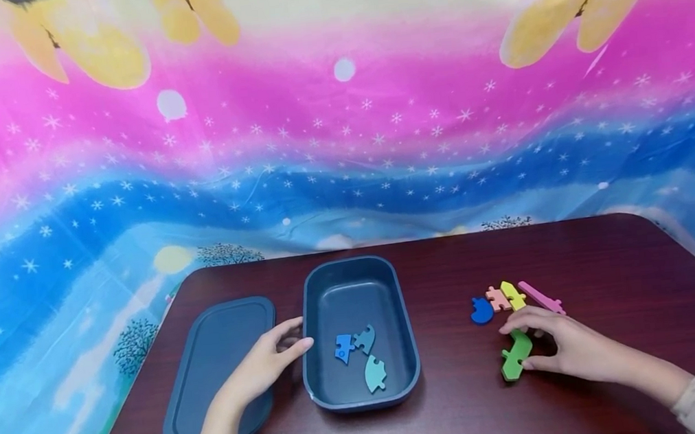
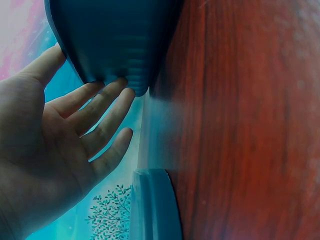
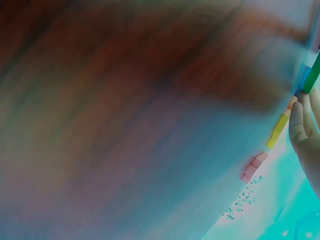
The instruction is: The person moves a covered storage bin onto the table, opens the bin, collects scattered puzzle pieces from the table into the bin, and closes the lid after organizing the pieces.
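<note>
My left hand (image 1: 262, 363) is at the left side of a dark blue-grey open box (image 1: 364, 405), its thumb at the rim. In the left wrist view its fairly straight fingers (image 2: 102, 107) touch the box's outer wall. Inside the box lie a blue puzzle piece (image 1: 343, 348), a dark teal piece (image 1: 366, 339) and a light teal piece (image 1: 374, 374). To the right, my right hand (image 1: 572, 343) pinches a green puzzle piece (image 1: 515, 359) between thumb and fingers. The right wrist view catches only part of this hand, at the edge.
Beyond the right hand lie a dark blue piece (image 1: 482, 310), an orange piece (image 1: 497, 298), a yellow piece (image 1: 511, 293) and a long pink piece (image 1: 539, 297). The box's lid (image 1: 212, 367) lies flat left of the box, partly under the left forearm. A patterned cloth (image 1: 341, 142) hangs behind the table.
</note>
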Tool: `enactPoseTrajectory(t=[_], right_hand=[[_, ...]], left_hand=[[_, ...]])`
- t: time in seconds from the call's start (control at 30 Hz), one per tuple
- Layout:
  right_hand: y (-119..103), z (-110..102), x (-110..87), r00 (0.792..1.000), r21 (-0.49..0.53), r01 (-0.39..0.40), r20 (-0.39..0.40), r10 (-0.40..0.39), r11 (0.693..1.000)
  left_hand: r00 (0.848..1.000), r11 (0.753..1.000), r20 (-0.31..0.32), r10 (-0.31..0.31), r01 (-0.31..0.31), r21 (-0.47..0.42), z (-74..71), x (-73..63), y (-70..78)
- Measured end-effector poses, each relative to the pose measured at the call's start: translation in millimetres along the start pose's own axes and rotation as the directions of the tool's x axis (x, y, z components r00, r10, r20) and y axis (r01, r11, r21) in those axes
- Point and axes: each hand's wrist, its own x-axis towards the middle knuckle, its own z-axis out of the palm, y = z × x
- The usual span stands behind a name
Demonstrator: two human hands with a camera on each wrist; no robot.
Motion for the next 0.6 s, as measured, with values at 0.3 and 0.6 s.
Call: enactPoseTrajectory(t=[0.3, 0.6], right_hand=[[-13, 0, 4.9, 0.999, -0.003, 0.016, -0.039, -0.016, 1.0], [-26, 5, 14.4, 0.999, 0.008, 0.041, -0.033, -0.041, 0.999]], left_hand=[[1.0, 1.0, -0.003, 0.008, -0.008, 0.0, 0.5, 0.3, -0.8], [1.0, 1.0, -0.012, 0.013, -0.013, -0.003, 0.8, -0.2, -0.4]])
